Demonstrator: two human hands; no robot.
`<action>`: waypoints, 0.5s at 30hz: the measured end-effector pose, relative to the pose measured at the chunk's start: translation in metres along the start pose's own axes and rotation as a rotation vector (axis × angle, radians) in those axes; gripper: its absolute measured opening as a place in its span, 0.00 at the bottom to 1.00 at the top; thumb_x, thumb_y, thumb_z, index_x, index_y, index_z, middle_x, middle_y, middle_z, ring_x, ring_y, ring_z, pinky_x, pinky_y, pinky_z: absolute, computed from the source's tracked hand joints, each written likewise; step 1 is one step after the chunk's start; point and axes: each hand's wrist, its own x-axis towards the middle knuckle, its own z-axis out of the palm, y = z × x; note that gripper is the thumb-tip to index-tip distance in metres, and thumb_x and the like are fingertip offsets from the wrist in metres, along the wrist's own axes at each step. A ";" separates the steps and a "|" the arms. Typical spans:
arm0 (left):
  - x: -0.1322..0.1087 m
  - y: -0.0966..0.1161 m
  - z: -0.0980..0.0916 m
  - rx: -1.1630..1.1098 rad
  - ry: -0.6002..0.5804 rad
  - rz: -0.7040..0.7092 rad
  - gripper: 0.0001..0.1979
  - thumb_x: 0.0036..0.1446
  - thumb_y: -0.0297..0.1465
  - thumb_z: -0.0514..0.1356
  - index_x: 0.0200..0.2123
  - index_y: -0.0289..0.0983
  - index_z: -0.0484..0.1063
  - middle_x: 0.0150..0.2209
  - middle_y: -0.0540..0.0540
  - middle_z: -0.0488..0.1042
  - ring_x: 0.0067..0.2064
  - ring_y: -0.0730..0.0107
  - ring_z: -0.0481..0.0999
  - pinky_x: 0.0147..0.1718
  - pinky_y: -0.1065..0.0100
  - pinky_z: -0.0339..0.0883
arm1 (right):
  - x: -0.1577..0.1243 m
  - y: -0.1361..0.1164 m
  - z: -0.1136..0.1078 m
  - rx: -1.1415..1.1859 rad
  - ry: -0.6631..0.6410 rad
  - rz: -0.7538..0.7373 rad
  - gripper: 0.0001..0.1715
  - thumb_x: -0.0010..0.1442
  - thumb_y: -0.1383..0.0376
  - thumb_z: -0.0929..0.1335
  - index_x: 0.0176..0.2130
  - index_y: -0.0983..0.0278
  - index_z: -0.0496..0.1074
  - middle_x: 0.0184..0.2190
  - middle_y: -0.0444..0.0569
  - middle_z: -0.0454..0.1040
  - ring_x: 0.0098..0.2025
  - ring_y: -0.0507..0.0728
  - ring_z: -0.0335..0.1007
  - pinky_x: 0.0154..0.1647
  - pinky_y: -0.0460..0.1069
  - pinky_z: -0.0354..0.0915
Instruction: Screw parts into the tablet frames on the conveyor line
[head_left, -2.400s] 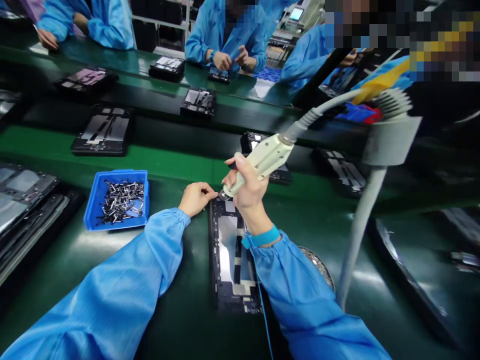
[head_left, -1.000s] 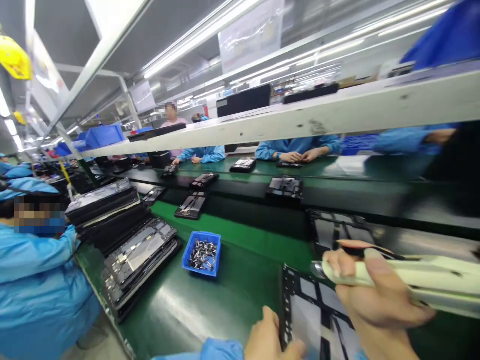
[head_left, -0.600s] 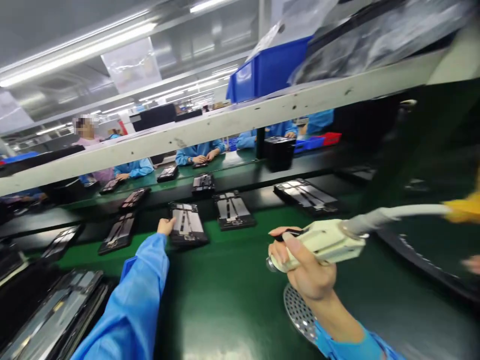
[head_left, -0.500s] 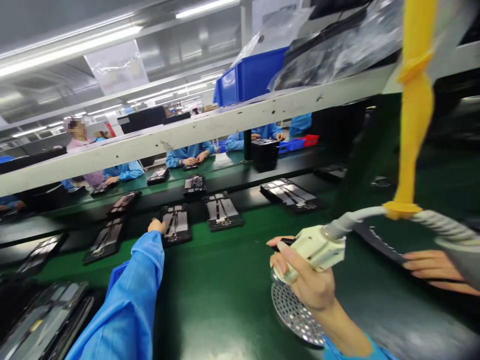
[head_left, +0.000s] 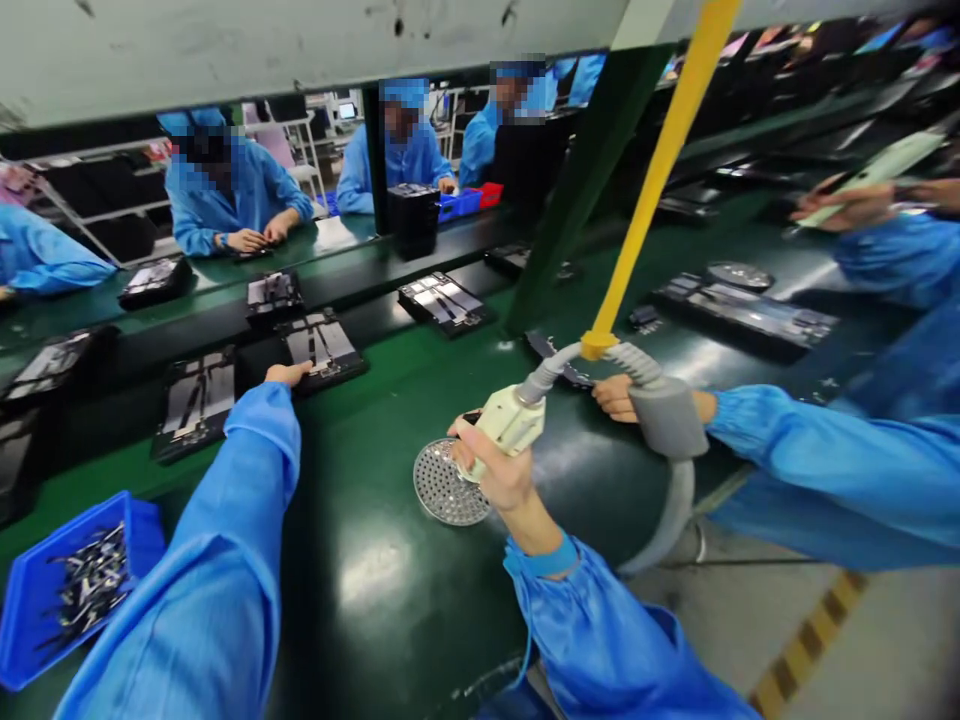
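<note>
L hand (head_left: 289, 374) on dark device (head_left: 324, 348) beyond & left of metal dish (head_left: 441, 482), can't tell if pinching; R hand (head_left: 501, 472) wrapped round pale tool (head_left: 516, 420) nr dish, poss. knocking it if tool dips.

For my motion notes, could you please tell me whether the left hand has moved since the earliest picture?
Yes: the left hand has moved forward, from beside the blue tray to beyond it, and now touches a flat device.
</note>
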 end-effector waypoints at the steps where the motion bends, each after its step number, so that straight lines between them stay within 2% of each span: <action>1: -0.002 0.002 -0.004 -0.079 -0.007 -0.019 0.20 0.57 0.39 0.69 0.46 0.28 0.76 0.45 0.29 0.80 0.47 0.46 0.83 0.41 0.56 0.79 | 0.000 0.000 -0.001 -0.008 0.004 0.003 0.25 0.48 0.49 0.80 0.25 0.61 0.70 0.12 0.38 0.64 0.14 0.49 0.59 0.17 0.47 0.59; 4: -0.019 0.003 -0.017 -0.334 -0.019 -0.047 0.17 0.59 0.34 0.66 0.46 0.27 0.74 0.35 0.38 0.79 0.36 0.58 0.81 0.33 0.62 0.79 | 0.001 0.000 0.000 -0.007 0.032 0.036 0.26 0.46 0.47 0.80 0.25 0.61 0.70 0.11 0.37 0.64 0.14 0.49 0.58 0.16 0.47 0.58; 7: -0.052 -0.013 -0.030 -0.513 -0.012 -0.032 0.10 0.57 0.28 0.63 0.41 0.29 0.74 0.29 0.45 0.76 0.31 0.64 0.79 0.30 0.67 0.77 | 0.003 0.001 0.001 -0.002 0.042 0.067 0.28 0.44 0.46 0.80 0.23 0.61 0.67 0.11 0.37 0.63 0.13 0.49 0.58 0.16 0.47 0.58; 9: -0.086 -0.038 -0.036 -0.618 -0.030 -0.018 0.08 0.54 0.26 0.63 0.39 0.32 0.75 0.29 0.46 0.76 0.33 0.66 0.79 0.32 0.70 0.77 | 0.003 0.002 0.000 -0.005 0.042 0.060 0.27 0.45 0.47 0.80 0.25 0.62 0.70 0.12 0.37 0.64 0.14 0.49 0.58 0.16 0.48 0.59; 11: -0.128 -0.070 -0.038 -0.739 -0.088 -0.001 0.12 0.48 0.27 0.66 0.39 0.33 0.77 0.33 0.46 0.79 0.37 0.65 0.81 0.36 0.71 0.77 | 0.002 0.004 -0.001 -0.009 0.044 0.038 0.26 0.47 0.47 0.80 0.27 0.62 0.72 0.13 0.36 0.64 0.14 0.49 0.58 0.16 0.48 0.60; 13: -0.172 -0.103 -0.038 -0.786 -0.172 0.001 0.19 0.45 0.31 0.70 0.43 0.35 0.79 0.38 0.45 0.82 0.42 0.61 0.83 0.41 0.69 0.79 | 0.002 0.006 -0.002 -0.016 0.052 0.019 0.26 0.47 0.46 0.80 0.27 0.62 0.72 0.13 0.36 0.64 0.14 0.49 0.58 0.16 0.48 0.60; 15: -0.210 -0.133 -0.036 -0.690 -0.256 0.036 0.28 0.45 0.40 0.73 0.51 0.39 0.78 0.46 0.44 0.83 0.50 0.56 0.82 0.49 0.66 0.78 | 0.002 0.008 -0.003 -0.030 0.061 0.002 0.28 0.48 0.44 0.80 0.26 0.61 0.70 0.13 0.36 0.63 0.14 0.49 0.57 0.16 0.48 0.59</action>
